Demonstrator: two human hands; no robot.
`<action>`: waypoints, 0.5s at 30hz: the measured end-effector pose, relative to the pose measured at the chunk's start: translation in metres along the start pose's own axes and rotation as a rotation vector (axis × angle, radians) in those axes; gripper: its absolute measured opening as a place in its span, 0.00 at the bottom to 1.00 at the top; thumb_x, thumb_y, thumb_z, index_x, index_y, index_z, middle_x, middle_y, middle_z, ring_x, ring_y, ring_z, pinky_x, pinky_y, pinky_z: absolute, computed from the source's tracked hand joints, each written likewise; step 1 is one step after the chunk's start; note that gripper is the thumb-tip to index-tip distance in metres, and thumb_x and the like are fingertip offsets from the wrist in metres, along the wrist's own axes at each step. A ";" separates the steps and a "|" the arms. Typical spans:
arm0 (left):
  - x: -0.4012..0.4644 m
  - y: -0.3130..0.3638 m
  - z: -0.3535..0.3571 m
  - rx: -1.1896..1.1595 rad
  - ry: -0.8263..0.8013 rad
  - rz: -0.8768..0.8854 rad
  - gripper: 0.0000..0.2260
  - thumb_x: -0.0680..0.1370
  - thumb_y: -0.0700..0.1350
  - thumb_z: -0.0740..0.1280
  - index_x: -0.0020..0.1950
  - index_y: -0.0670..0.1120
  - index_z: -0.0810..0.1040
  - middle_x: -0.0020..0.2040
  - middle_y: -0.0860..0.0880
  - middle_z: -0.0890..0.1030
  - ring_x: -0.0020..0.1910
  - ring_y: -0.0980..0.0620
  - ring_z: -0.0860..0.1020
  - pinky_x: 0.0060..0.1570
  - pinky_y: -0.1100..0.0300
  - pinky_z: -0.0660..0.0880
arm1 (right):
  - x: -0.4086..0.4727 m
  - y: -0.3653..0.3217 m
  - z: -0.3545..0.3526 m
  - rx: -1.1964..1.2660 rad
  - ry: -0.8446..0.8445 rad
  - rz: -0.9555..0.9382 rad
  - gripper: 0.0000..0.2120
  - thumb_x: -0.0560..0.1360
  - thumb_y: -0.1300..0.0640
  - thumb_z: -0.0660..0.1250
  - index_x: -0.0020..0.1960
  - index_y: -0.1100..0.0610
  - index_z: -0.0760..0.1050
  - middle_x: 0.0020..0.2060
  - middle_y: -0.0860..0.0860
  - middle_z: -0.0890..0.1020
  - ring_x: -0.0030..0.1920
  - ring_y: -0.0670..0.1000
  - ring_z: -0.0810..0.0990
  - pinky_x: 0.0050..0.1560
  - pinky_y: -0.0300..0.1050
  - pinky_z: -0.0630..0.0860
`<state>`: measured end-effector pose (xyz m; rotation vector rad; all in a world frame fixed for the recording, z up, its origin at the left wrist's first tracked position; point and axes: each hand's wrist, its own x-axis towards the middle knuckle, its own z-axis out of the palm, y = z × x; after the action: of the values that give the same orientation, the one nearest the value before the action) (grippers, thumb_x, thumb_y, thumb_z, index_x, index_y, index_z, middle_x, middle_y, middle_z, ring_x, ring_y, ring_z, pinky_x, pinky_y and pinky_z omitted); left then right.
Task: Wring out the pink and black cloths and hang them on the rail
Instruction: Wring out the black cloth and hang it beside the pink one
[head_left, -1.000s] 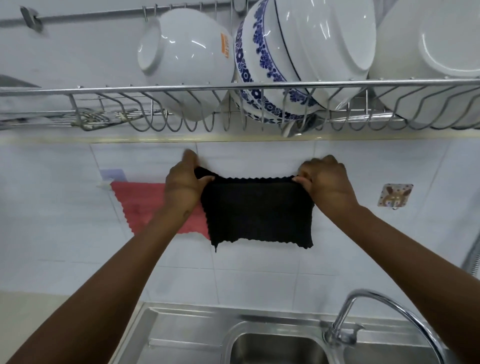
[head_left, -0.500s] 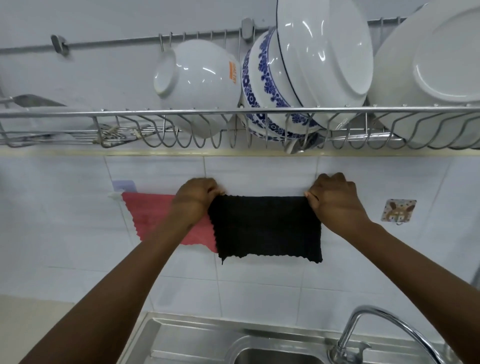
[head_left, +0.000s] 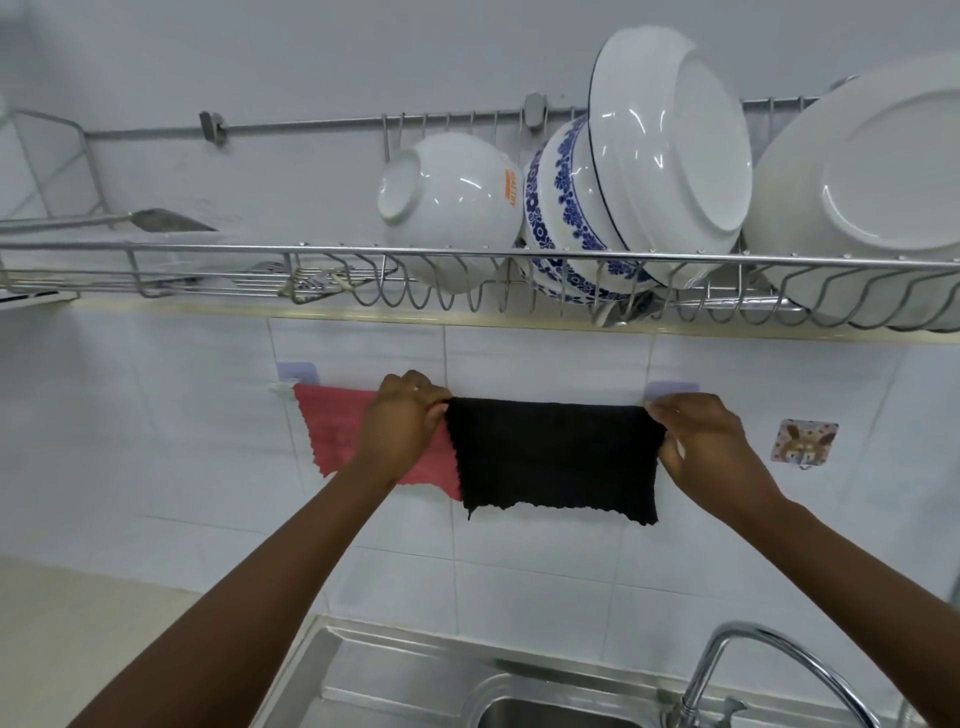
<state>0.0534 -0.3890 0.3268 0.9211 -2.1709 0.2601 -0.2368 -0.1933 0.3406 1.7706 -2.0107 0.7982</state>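
The black cloth (head_left: 556, 457) now hangs flatter, stretched sideways between left hand (head_left: 402, 423) and right hand (head_left: 698, 441), each grip pinching a top corner.

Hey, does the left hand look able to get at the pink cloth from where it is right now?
Probably yes. The left hand pinches the black cloth's top left corner directly in front of the pink cloth, with nothing between them. It would have to let go of the black cloth first.
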 end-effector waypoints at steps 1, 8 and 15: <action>0.000 0.000 0.001 0.017 -0.028 -0.002 0.07 0.78 0.43 0.66 0.53 0.47 0.83 0.49 0.44 0.82 0.48 0.42 0.75 0.46 0.53 0.74 | -0.003 0.000 0.001 -0.053 0.006 0.001 0.15 0.71 0.68 0.66 0.58 0.62 0.78 0.57 0.59 0.81 0.59 0.61 0.76 0.65 0.53 0.71; 0.013 0.006 -0.004 -0.129 -0.048 -0.054 0.07 0.76 0.38 0.68 0.45 0.44 0.86 0.46 0.45 0.83 0.49 0.42 0.75 0.49 0.57 0.71 | -0.005 -0.009 0.004 -0.045 -0.014 0.047 0.12 0.74 0.68 0.63 0.56 0.65 0.77 0.55 0.61 0.80 0.54 0.59 0.78 0.61 0.49 0.72; 0.009 0.031 -0.008 -0.041 -0.048 -0.066 0.12 0.74 0.35 0.64 0.55 0.42 0.81 0.59 0.44 0.77 0.60 0.44 0.71 0.51 0.52 0.74 | -0.008 -0.007 0.011 -0.258 -0.075 0.012 0.24 0.74 0.59 0.62 0.69 0.55 0.65 0.70 0.53 0.70 0.72 0.57 0.63 0.72 0.61 0.58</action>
<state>0.0330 -0.3676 0.3419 0.9828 -2.1770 0.1616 -0.2270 -0.1941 0.3283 1.6636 -2.0667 0.4560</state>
